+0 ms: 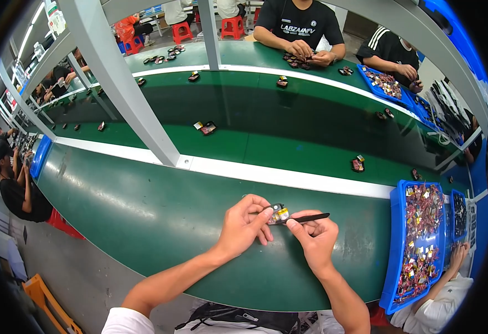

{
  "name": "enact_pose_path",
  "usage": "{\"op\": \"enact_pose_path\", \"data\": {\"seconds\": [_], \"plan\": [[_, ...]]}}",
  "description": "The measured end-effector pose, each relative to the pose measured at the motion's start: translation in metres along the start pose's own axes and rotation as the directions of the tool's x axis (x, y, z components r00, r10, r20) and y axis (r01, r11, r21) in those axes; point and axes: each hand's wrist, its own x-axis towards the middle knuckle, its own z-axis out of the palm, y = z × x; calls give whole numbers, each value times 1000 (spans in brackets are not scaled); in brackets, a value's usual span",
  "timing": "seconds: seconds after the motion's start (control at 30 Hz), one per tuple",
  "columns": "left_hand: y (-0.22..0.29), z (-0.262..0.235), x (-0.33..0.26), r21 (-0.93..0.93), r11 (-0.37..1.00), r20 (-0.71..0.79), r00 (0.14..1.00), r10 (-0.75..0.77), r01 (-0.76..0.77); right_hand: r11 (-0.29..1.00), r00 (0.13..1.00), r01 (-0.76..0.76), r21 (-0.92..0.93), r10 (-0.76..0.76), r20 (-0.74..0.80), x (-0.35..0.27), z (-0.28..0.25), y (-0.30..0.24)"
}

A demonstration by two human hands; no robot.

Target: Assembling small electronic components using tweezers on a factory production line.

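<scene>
Left hand: fingers curled together and closed on a small part, dark with a yellow patch, held just above the near green bench.

Right hand: fingers pinched shut on a thin black tool, which lies almost level and points left, its tip touching the small part. The two hands sit close together, thumbs nearly meeting (the underside of the part is hidden).

Near green bench: smooth, matt, slightly scuffed surface, curved by the lens; a white strip runs along its far edge.

Blue tray: rectangular plastic bin just right of the right hand, heaped with small red, dark and yellow pieces, glossy and jumbled. A second, narrower blue tray stands beside it, holding darker pieces.

Belt: darker green, glossy band beyond the white strip, carrying scattered small parts well apart from each other, one near its front edge, another pair near the middle.

Grey posts: slanted metal frame members rising from the white strip.

Far bench: a person in a black shirt works with both hands over a small dark cluster; another blue tray lies to their side.

Red stools: plastic, behind the far bench.
</scene>
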Motion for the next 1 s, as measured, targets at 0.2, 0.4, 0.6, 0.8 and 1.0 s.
{"op": "enact_pose_path", "data": {"seconds": [0.2, 0.4, 0.6, 0.8, 1.0], "plan": [[0, 3, -2, 39, 999, -12, 999, 36, -35, 997, 999, -38, 64, 39, -5, -1, 2, -4], [0, 6, -3, 74, 995, -6, 998, 68, -67, 985, 996, -90, 145, 92, -5, 0, 0, -7], [-3, 3, -2, 73, 996, -10, 999, 44, -44, 984, 996, -85, 157, 84, 17, 2, 0, -1], [1, -2, 0, 47, 999, 44, 999, 26, -28, 987, 998, -59, 151, 57, 14, 2, -1, -3], [2, -4, 1, 80, 997, 65, 998, -21, 16, 995, 999, -24, 95, 21, 35, 2, -2, -2]]}}
